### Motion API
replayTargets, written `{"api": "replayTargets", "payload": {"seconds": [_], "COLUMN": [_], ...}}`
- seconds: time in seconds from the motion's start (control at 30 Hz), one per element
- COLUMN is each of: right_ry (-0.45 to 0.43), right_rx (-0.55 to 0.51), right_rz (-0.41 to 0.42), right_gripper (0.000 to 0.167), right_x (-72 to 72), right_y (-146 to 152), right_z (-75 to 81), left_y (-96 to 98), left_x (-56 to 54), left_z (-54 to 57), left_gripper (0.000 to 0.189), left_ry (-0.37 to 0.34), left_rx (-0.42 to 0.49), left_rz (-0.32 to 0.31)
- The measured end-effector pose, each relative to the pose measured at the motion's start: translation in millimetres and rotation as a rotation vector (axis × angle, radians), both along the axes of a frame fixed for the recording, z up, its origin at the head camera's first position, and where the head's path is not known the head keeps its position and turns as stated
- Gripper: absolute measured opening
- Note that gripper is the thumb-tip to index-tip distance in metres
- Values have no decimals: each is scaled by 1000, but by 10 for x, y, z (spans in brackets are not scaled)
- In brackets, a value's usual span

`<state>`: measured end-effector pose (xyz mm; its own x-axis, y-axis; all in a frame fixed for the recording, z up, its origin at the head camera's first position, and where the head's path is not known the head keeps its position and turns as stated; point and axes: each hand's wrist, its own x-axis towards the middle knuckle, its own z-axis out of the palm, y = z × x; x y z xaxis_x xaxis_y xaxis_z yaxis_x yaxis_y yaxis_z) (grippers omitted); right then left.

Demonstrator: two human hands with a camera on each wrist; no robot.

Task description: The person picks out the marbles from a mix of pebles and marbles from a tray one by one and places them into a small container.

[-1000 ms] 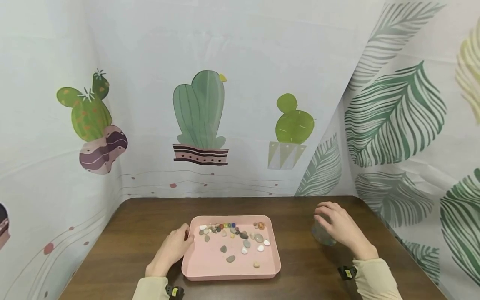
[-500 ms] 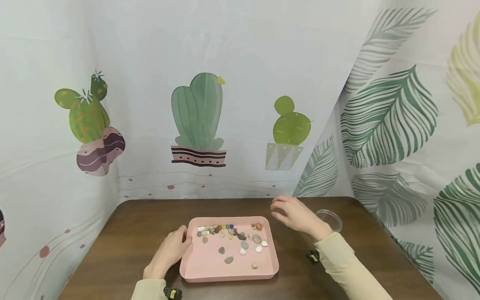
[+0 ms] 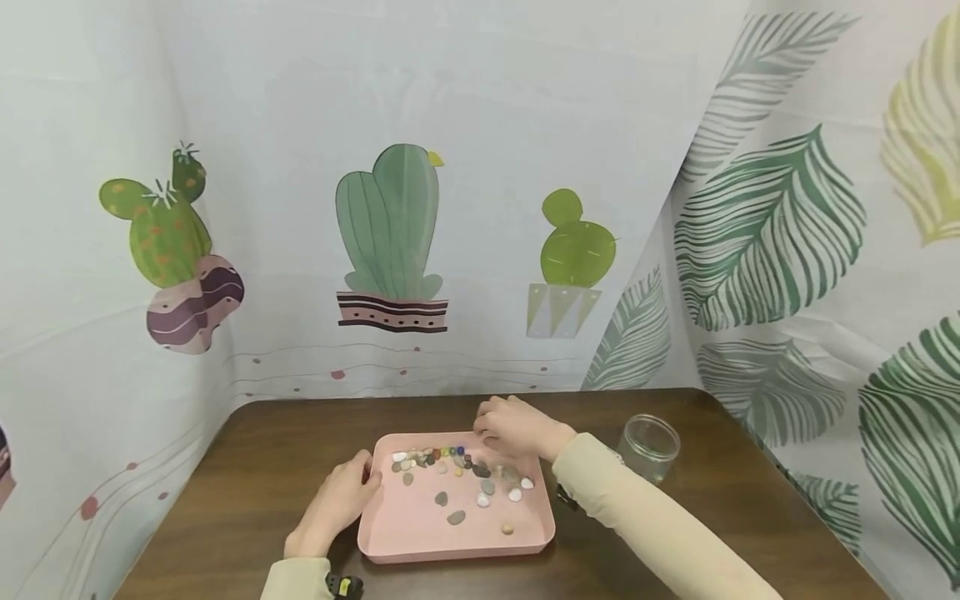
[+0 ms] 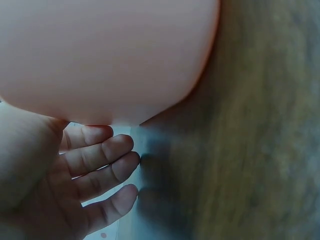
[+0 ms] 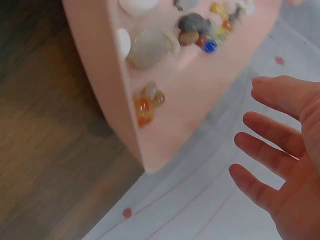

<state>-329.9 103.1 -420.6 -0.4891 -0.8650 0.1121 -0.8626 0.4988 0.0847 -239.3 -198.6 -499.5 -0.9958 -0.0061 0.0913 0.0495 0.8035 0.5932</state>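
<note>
A shallow pink tray (image 3: 420,537) lies on the table, with several pebbles and coloured glass marbles spread over its far half. My left hand (image 3: 339,500) rests at the tray's left wall, fingers loosely bent; in the left wrist view, the fingers (image 4: 107,167) stand apart below the pale wall and the thumb's end is hidden. Over the tray's far right rim reaches my right hand (image 3: 517,427). Its fingers (image 5: 265,150) are spread with nothing between them in the right wrist view, near a blue marble (image 5: 210,46) and an orange marble (image 5: 143,111).
A clear round container (image 3: 649,450) stands on the brown wooden table (image 3: 600,550), right of the tray and beyond my right forearm. Behind the table hangs a white cloth (image 3: 480,250) printed with cacti and leaves.
My right hand has left the clear container and moved left to the tray's far right rim, uncovering the container. My left hand keeps its place at the tray.
</note>
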Motion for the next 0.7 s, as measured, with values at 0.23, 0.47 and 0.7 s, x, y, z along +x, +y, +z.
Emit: {"api": "replayTargets", "payload": {"seconds": [0.23,0.47,0.7], "right_ry": [-31,-63,25], "right_rx": [14,37,160], "right_rz": [-25,-102,-119], "right_gripper": [11,9,12], "right_x": [-17,-88,-42], "right_y": [-254,-425,-491], "right_z": [-95,-179,-255], "left_y": [6,-24,-28], "left_x": [12,4,0], "left_z": [-10,3,-4], "left_gripper": [10,10,9], "left_ry": [9,20,9], "left_rx": [1,-10,-4], "left_rz": [-16,-2,-3]}}
